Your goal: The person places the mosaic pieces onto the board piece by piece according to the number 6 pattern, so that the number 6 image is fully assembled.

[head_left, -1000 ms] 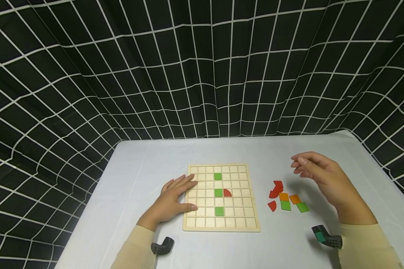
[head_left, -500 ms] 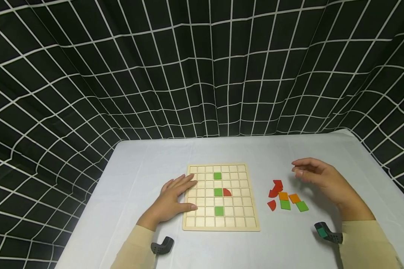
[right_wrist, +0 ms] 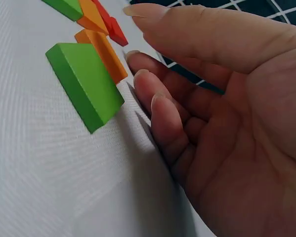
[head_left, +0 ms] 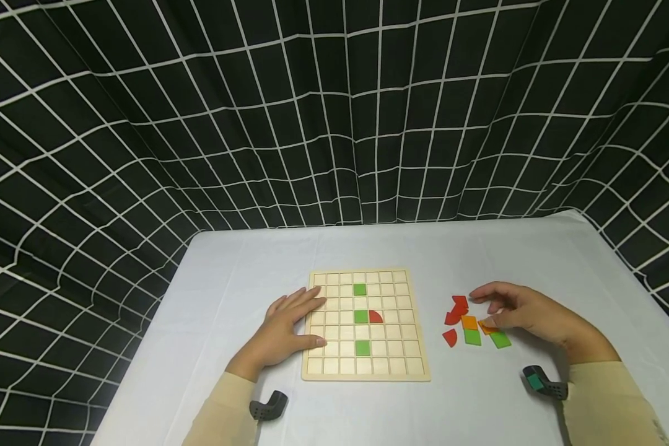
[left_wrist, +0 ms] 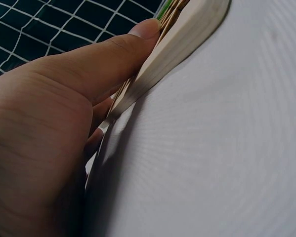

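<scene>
My left hand (head_left: 283,331) rests on the left edge of a wooden grid board (head_left: 348,368), fingers spread and thumb lying over its rim. On the board sit green square tiles, one of them the middle green tile (head_left: 361,316), with a red quarter-circle tile (head_left: 375,317) beside it. My right hand (head_left: 535,316) hovers low over loose tiles, thumb and fingers apart, holding nothing. Under its thumb, in the head view, is an orange tile (head_left: 486,328), partly hidden. A green tile (right_wrist: 86,81) lies close to the fingers in the right wrist view.
Left of the right hand lie another orange tile (head_left: 469,323), a green tile (head_left: 472,337) and several red pieces (head_left: 450,337). A white cloth (head_left: 245,266) covers the table. Behind it hangs a black curtain (head_left: 334,124) with white grid lines.
My right hand has come down and nearer to me, from above the table to just over the orange and green tiles. My left hand stays on the board.
</scene>
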The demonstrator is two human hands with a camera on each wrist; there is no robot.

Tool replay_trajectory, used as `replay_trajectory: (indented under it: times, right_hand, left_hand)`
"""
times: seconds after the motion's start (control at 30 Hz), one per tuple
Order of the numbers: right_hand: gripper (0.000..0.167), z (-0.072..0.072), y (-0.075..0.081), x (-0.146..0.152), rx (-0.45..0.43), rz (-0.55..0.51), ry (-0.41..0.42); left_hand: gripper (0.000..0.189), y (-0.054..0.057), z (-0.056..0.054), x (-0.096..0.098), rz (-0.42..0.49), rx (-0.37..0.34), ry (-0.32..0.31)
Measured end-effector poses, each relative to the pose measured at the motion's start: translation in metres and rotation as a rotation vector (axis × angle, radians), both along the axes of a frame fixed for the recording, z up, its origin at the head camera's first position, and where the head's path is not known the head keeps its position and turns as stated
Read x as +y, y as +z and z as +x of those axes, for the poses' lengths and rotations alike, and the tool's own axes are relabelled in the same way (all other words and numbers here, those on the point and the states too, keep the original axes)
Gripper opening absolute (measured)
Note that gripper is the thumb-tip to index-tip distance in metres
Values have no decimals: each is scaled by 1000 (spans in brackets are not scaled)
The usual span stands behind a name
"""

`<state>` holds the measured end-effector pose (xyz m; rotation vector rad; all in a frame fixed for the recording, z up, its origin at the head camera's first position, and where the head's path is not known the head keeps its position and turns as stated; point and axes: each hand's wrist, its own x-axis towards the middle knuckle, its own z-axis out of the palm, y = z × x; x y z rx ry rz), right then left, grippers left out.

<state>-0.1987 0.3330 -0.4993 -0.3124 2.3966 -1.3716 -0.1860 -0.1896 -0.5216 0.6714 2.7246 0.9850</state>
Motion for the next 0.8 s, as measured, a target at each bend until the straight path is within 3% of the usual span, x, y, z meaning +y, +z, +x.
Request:
replay_trajectory:
  times: [0.23,0.4,0.6,0.8]
  right_hand:
    - [49,4,2,-9,68,131,43]
    - [39,3,5,-15,113,202,7]
    - [31,1,5,-14,127,214,-45]
    - [35,2,8,-5,109,217,-11]
  left_hand:
    - [89,-1,-1,-1,-3,8,-4]
    - [89,-1,-1,-1,-8,10,0]
    - [89,-1,-1,0,-9,7,2]
    - [88,1,-1,0,-13,2,-4]
